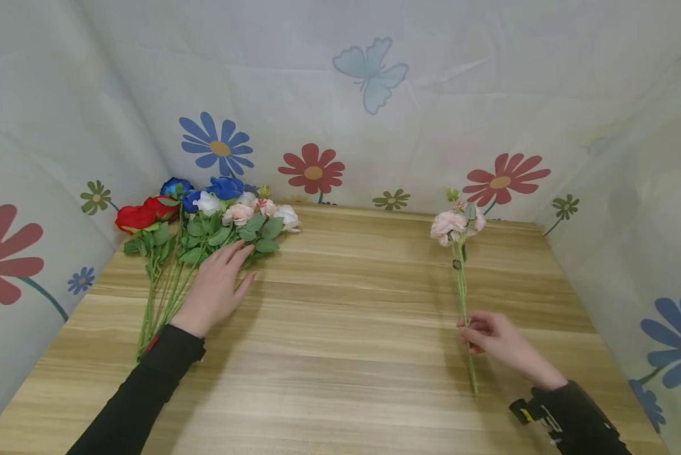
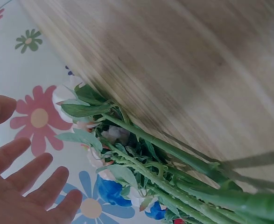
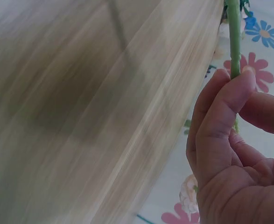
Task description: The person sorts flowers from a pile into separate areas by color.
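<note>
My right hand (image 1: 502, 344) pinches the green stem (image 3: 235, 42) of an artificial pink flower (image 1: 449, 226) between thumb and fingers. Its blossoms point toward the back wall, and the stem's lower end sticks out below the hand. On the left, my left hand (image 1: 217, 287) is over a bunch of artificial flowers, fingers extended close to the green leaves (image 1: 219, 237). That bunch has red roses (image 1: 135, 218), blue roses (image 1: 225, 188), a white blossom (image 1: 287, 218) and pale pink blossoms (image 1: 239, 213). In the left wrist view, the fingers (image 2: 45, 186) hold nothing.
Under everything is a wood-grain table (image 1: 340, 328). Its back edge meets a pale fabric wall (image 1: 294, 82) printed with flowers and a butterfly (image 1: 372, 72). Similar fabric stands along the left and right sides. Long green stems (image 1: 149, 309) run toward the table's near left.
</note>
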{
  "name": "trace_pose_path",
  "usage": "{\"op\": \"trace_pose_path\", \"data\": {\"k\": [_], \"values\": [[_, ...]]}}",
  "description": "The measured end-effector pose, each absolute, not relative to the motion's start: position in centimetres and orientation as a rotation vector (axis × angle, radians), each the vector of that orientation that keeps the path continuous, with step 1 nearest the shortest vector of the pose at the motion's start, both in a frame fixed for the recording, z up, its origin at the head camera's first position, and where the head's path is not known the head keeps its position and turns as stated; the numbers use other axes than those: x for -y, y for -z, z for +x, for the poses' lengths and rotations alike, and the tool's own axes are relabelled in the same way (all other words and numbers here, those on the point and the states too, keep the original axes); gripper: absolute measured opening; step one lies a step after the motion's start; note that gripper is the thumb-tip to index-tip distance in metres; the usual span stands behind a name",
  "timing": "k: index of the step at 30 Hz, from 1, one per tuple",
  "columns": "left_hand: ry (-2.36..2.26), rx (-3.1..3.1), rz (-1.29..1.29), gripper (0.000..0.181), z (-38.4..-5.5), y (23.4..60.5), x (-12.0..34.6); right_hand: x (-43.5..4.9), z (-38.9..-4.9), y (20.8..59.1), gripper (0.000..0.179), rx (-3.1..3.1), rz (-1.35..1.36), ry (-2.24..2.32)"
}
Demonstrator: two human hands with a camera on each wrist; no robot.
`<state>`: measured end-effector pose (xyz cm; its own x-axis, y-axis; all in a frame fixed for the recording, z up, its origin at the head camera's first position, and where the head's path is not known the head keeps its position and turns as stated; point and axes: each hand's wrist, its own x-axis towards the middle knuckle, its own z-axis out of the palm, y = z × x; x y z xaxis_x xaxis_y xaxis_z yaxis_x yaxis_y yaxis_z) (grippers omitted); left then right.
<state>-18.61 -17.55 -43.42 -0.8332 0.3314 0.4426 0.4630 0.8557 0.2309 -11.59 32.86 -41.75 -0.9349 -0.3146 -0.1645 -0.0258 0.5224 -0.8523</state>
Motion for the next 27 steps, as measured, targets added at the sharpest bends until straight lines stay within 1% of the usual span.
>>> {"op": "trace_pose_path", "data": {"k": [6,14,22,27], "values": [[0.462,2.630,-0.592,0.051,-18.6,43.6,17.7,-35.2,-11.4,42.0,0.025,-2.526,-0.227,1.302],[0.444,2.632,-0.593,0.051,-18.5,43.7,17.7,-38.1,-11.4,42.3,0.022,-2.632,-0.230,1.191],[0.435,2.635,-0.590,0.050,-18.4,43.9,17.8,-40.6,-11.4,42.4,0.029,-2.789,-0.121,1.000],[0.441,2.622,-0.592,0.049,-18.4,44.0,17.8,-41.9,-11.7,42.4,0.030,-2.876,-0.098,0.854]]}}
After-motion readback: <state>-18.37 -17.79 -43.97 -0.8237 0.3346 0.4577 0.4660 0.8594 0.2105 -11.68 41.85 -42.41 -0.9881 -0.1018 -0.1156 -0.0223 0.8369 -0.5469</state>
